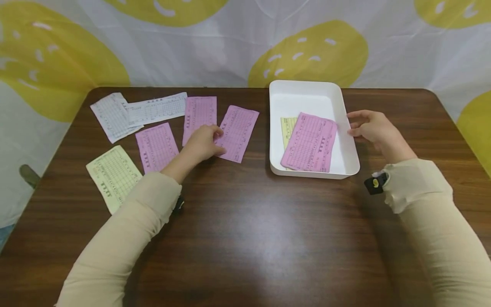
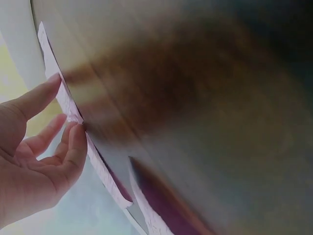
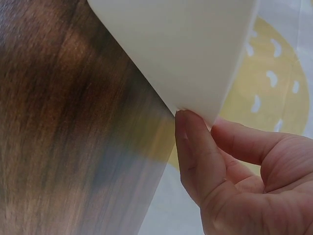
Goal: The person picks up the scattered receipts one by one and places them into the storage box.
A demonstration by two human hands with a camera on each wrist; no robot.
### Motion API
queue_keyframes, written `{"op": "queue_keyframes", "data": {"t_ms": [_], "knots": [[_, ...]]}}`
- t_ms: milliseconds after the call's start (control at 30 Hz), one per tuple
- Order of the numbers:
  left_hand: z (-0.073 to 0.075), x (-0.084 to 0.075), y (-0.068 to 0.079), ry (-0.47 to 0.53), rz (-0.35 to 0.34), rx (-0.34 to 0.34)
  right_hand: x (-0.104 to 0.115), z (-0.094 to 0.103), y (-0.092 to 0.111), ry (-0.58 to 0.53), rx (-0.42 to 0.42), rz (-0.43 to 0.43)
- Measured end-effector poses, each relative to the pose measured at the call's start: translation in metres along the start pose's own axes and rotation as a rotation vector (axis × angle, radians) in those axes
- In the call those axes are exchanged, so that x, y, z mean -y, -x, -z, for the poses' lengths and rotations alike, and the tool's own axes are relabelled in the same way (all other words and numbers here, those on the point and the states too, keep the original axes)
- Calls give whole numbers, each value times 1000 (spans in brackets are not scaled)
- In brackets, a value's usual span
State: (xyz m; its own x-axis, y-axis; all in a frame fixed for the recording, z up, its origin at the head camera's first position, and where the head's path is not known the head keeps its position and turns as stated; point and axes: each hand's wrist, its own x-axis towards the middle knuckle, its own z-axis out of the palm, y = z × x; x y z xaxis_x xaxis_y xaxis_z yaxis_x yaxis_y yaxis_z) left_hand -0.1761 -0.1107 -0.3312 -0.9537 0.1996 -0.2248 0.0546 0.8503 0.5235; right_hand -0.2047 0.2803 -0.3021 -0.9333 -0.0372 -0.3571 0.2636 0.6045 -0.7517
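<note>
My left hand [image 1: 202, 143] touches the rightmost loose pink slip [image 1: 238, 132], printed with a grid. In the left wrist view, thumb and fingertips rest apart on this pink slip [image 2: 67, 100]. Beside it lie another pink slip [image 1: 200, 115] and a third pink slip [image 1: 156, 145]. At the right, my right hand [image 1: 374, 128] holds the side of a white tray [image 1: 299, 96]. Its fingertips sit against the outer wall of the tray [image 3: 181, 54] in the right wrist view. Inside the tray, a pink slip [image 1: 310, 143] overlaps a yellow slip [image 1: 287, 128].
Two white slips [image 1: 111, 115] overlap at the back left of the brown table [image 1: 245, 238]. A yellow slip [image 1: 113, 172] lies nearer, partly behind my left sleeve. A white cloth with yellow patterns [image 1: 215, 55] hangs behind the table's back edge.
</note>
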Motion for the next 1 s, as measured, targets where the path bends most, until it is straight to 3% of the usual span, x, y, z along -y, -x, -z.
{"op": "queue_keyframes", "data": {"t_ms": [367, 633, 867, 1000], "knots": [[5, 0, -1, -48, 31, 52, 1, 0, 1, 4, -1, -1], [5, 1, -4, -53, 70, 46, 1, 0, 2, 2, 3, -4], [7, -1, -9, -28, 37, 73, 1, -1, 2, 8, -2, -9], [9, -2, -9, -28, 50, 83, 3, -1, 3, 19, -9, -16]]}}
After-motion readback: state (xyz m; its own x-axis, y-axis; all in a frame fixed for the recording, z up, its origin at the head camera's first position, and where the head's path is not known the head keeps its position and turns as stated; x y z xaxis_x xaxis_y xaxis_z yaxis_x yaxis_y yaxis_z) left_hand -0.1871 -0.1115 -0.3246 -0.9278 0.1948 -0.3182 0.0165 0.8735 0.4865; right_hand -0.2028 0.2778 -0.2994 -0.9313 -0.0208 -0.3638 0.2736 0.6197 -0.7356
